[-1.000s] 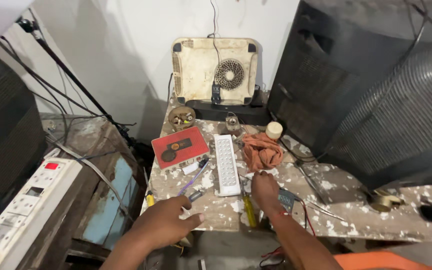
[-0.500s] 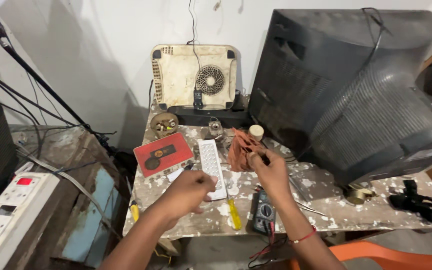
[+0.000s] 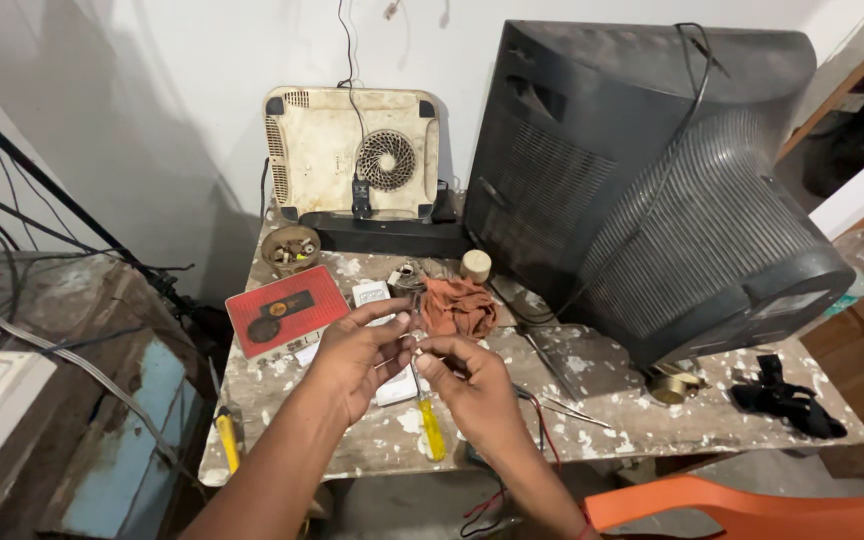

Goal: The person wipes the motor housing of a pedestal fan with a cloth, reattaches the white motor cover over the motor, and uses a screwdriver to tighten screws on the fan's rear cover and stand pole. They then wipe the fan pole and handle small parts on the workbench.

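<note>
We see a worn wooden table, its top flecked and smeared with white paint; a big dark television set with a ribbed plastic back sits on its right half, well apart from the hands; against the wall leans a square, yellowed appliance turned underside out, with a round fan grille in the middle; a flat red box lies just left of the hands, and a crumpled rust-coloured cloth lies just beyond them; a small round bowl of odd bits stands near the back edge.

Our left hand is half curled, thumb and forefinger drawn together at the tips; our right hand meets it fingertip to fingertip, likewise pinched; between them is a small thin piece, upright and dark, too small for us to say what it is or which hand truly grips it; it is held above the table's middle, over a white remote control that the hands mostly cover.

Both forearms rise from the lower edge and converge, palms turned inward, wrists raised off the table; a yellow-handled screwdriver lies flat just under the right hand; another yellow-handled tool lies at the table's left edge.
</note>
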Motion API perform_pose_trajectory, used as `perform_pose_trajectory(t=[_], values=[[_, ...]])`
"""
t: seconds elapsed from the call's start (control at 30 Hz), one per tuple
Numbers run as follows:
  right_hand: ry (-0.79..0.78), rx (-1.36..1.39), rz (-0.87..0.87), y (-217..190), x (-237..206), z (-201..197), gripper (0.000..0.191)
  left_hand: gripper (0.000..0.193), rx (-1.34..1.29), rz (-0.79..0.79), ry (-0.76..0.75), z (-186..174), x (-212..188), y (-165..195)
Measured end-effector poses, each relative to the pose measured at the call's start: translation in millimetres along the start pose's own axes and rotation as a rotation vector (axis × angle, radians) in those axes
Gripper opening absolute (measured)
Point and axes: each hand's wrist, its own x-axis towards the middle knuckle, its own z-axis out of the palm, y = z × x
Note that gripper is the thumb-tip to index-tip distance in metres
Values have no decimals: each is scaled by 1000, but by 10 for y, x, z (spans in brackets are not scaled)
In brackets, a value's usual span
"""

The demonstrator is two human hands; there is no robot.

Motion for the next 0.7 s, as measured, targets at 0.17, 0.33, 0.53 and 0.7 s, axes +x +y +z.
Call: perform_pose_trajectory(t=[0.17, 0.33, 0.53, 0.7], values=[[22, 314, 197, -102, -85, 113, 24, 32, 82, 21, -79, -42, -118, 114], [91, 320, 173, -210, -77, 206, 23, 35, 74, 51, -143, -109, -98, 131], [158, 163, -21, -218, 108, 243, 20, 33, 185, 156, -75, -54, -59, 86], [184, 139, -63, -152, 366, 207, 23, 19, 220, 173, 49, 83, -59, 125]])
